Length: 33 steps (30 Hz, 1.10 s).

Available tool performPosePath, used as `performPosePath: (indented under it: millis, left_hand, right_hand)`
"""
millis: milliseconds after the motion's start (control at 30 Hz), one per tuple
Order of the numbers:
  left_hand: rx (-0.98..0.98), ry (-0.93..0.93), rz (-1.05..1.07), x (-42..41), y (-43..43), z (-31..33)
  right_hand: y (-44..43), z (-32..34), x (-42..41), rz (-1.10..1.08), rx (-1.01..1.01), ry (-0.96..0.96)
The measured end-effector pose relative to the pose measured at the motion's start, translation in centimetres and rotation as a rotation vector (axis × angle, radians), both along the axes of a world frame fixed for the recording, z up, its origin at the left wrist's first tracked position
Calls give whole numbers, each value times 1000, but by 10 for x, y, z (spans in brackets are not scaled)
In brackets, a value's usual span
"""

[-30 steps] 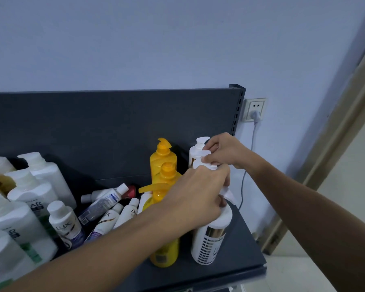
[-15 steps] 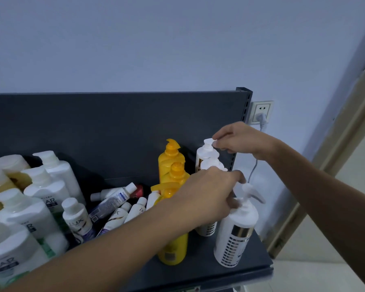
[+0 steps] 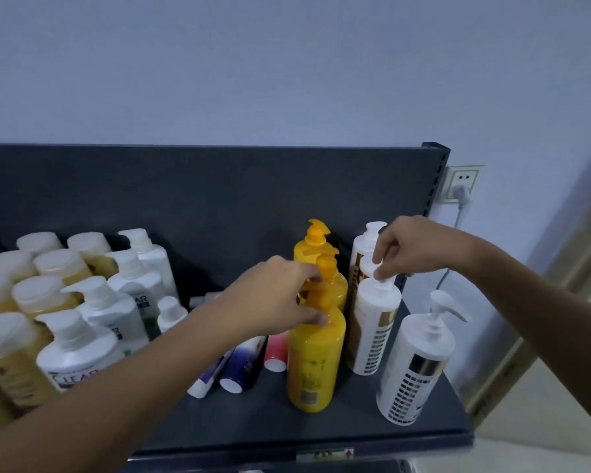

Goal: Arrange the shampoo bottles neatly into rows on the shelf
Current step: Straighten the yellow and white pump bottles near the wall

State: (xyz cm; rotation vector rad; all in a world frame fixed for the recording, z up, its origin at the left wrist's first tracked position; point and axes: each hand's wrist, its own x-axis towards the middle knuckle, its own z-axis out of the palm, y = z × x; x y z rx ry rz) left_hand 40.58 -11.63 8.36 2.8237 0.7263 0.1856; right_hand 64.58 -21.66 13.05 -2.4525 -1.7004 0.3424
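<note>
Two hands work at the right end of the dark shelf (image 3: 355, 425). The left hand (image 3: 280, 295) reaches in from the near left, its thumb and fingers curled round the orange pump neck of the near yellow bottle (image 3: 316, 360), which stands upright near the front of the shelf. Two more yellow bottles (image 3: 313, 249) stand in a line behind it, toward the back panel (image 3: 185, 189). The right hand (image 3: 411, 247) comes in from the right and pinches the white pump top of the middle white bottle (image 3: 372, 322) with its fingertips. That bottle stands upright just right of the yellow line, with a far white bottle (image 3: 364, 249) close behind it. A near white bottle (image 3: 417, 363) stands apart at the front right corner, its pump spout pointing right. Several small tubes (image 3: 236, 373) lie on their sides left of the near yellow bottle. A crowd of white and amber bottles (image 3: 93, 322) fills the left of the shelf. On the wall at far right a wall socket (image 3: 461, 182) holds a plug.
</note>
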Motion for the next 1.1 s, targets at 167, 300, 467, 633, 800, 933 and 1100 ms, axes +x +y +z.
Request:
performPosePath:
  millis: [167, 300, 467, 633, 800, 933, 1100]
  left_hand:
    - [68, -168, 73, 8, -7, -14]
    - [93, -201, 68, 10, -12, -14]
    - [46, -260, 71, 12, -25, -11]
    - [12, -292, 82, 17, -31, -8]
    - [-113, -210, 63, -1, -16, -5]
    - [-34, -179, 123, -46, 20, 8]
    - [90, -33, 297, -115, 82, 20]
  right_hand:
    - [-3, -11, -3, 9, 3, -108]
    - [-6, -21, -3, -21, 1, -37]
    - [-10, -15, 6, -88, -47, 38]
    - [-6, -15, 12, -156, -91, -8]
    - [2, -6, 2, -180, -197, -139]
    - [16, 14, -29, -84, -65, -358]
    - [40, 32, -114, 61, 102, -130]
